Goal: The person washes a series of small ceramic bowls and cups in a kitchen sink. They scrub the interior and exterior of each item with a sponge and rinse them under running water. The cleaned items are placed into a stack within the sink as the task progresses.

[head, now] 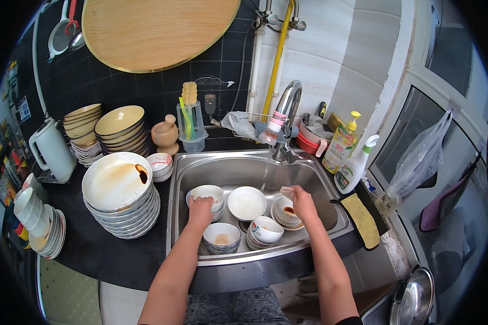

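Note:
My left hand (200, 209) grips the near rim of a white bowl (212, 193), top of a stack at the sink's left. In my right hand (303, 204) is a small pale pad (286, 190), partly hidden by the fingers. It hangs over a stack of small dishes at the right, whose upper bowl (285, 208) has dark sauce in it. Between my hands a white bowl (247, 203) holds cloudy liquid. Nearer me are a stack of patterned bowls (222, 235) and another of tilted bowls (267, 229). Water (265, 178) runs from the faucet (293, 95).
The steel sink (309, 174) is set in a black counter (118, 260). Left of it stand stacked plates (118, 183), yellow bowls (120, 120), a wooden mortar (165, 136) and a kettle (56, 150). At right are a dish soap bottle (340, 148), a spray bottle (354, 168) and a yellow cloth (360, 219).

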